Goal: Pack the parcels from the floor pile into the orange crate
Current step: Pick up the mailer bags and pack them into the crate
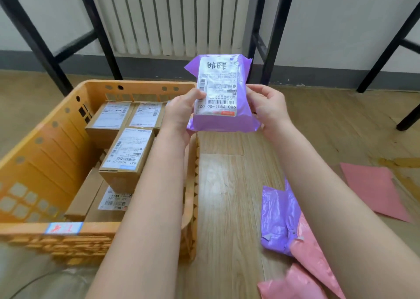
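A purple parcel (221,94) with a white shipping label is held up in the air above the floor, just right of the orange crate's (43,153) far right corner. My left hand (181,112) grips its left edge and my right hand (268,107) grips its right edge. The crate stands on the floor at the left and holds several cardboard boxes (127,153) with labels facing up. On the floor at the lower right lie another purple parcel (278,219) and pink parcels (311,260), partly hidden by my right forearm.
A flat pink parcel (375,189) lies on the wooden floor at the right. Black metal table legs (263,37) stand along the back wall, with a white radiator (170,16) between them. Bare floor lies between the crate and the pile.
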